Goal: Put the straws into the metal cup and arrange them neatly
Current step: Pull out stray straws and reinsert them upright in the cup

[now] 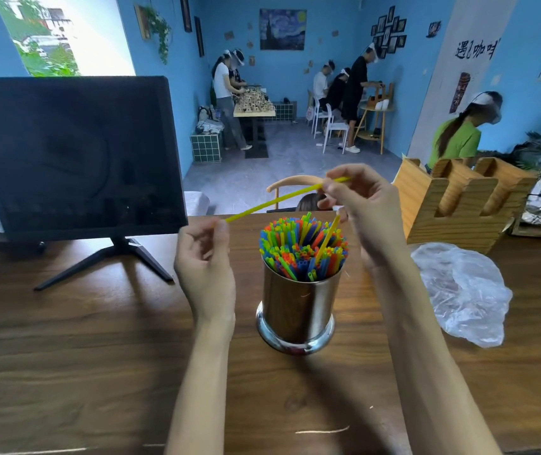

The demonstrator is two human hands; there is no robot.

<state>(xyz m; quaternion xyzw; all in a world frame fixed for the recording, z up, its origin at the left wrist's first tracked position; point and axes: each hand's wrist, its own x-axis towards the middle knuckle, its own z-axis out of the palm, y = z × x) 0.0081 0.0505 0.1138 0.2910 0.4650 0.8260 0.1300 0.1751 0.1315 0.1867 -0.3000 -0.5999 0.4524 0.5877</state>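
1 metal cup [297, 307] mid counter [65, 339] w/ dozens of straws [302, 247], 1 yellow straw [272, 201] pinched above by left grip [205, 257] & right grip [365, 208], 1 monitor [72, 156], 1 plastic bag [462, 290], 1 wooden holder [462, 201], blue-walled room behind.

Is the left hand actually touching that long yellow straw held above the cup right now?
Touching. The head view shows the left hand pinching the lower end of the long yellow straw between thumb and fingertips, while the right hand pinches its upper end.
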